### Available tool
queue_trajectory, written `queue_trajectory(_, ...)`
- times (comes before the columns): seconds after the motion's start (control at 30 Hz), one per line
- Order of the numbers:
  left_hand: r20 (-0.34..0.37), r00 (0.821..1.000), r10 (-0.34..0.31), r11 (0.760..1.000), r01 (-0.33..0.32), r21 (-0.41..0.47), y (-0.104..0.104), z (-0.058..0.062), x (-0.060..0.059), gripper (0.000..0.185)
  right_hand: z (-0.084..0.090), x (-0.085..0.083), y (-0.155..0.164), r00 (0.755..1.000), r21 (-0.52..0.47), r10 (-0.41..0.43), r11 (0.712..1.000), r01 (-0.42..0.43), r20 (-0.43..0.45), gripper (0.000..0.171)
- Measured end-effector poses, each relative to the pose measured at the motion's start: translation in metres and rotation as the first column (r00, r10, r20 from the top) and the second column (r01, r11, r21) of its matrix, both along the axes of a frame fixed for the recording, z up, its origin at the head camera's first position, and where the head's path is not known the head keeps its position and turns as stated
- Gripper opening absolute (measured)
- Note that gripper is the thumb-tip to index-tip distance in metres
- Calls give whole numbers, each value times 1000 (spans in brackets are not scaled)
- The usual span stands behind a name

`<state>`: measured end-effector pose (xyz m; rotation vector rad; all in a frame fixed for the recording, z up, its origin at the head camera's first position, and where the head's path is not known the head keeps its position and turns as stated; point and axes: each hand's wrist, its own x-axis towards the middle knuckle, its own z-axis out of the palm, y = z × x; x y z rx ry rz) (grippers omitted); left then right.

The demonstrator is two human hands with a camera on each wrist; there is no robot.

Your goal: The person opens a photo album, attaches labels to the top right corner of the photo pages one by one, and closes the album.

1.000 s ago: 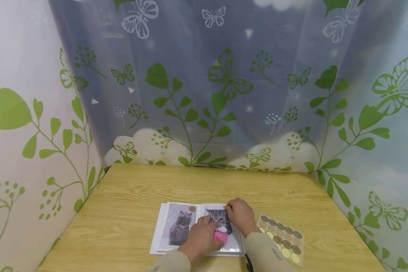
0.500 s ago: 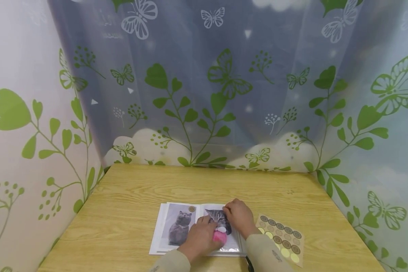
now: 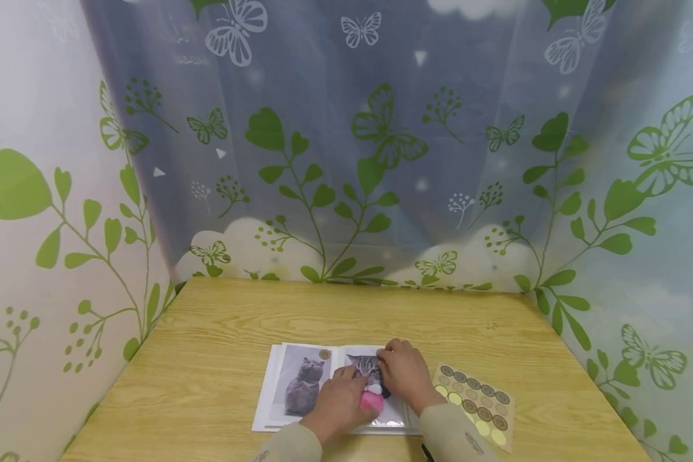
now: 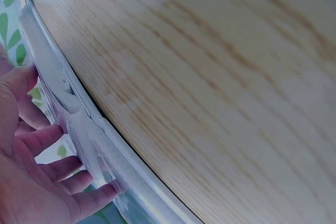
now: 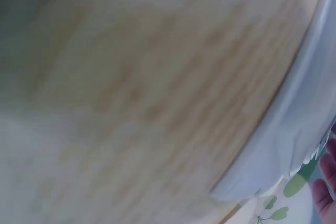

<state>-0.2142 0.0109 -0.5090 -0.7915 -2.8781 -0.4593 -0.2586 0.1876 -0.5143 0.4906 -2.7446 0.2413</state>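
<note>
An open photo album (image 3: 277, 391) lies on the wooden table (image 3: 219, 321), with a grey cat photo (image 3: 303, 387) on its left page and a tabby cat photo (image 3: 364, 366) on its right. A round gold sticker (image 3: 324, 353) sits above the grey cat. My left hand (image 3: 341, 398) rests on the right page, its fingers fairly straight, beside a pink patch (image 3: 373, 401) of the photo. In the left wrist view, the left hand (image 4: 47, 171) touches the album (image 4: 79, 114) edge. My right hand (image 3: 401, 372) covers the page's upper right, fingertips bent onto it; what is under them is hidden.
A tan sheet of round stickers (image 3: 478, 404) lies just right of the album. Leaf-and-butterfly curtains (image 3: 346, 160) wall in the table at the back and both sides. The right wrist view is a blur of table (image 5: 131, 103) and album (image 5: 299, 129) edge.
My right hand has crept slightly left over the tabby cat photo. The left hand and the album stay where they were.
</note>
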Motion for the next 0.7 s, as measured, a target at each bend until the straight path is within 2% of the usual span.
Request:
queue_trajectory(0.27, 37, 999, 13, 1000, -12, -16, 1, 1, -1, 66, -5, 7, 5, 998, 48, 40, 998, -43, 51, 37)
queue_trajectory(0.53, 23, 1000, 19, 999, -18, -33, 1, -2, -3, 66, -11, 15, 12, 993, 87, 61, 994, -70, 103, 51)
queue_trajectory(0.7, 22, 1000, 11, 999, -10, -44, 1, -1, -1, 66, -13, 18, 15, 988, 61, 78, 994, -87, 130, 57)
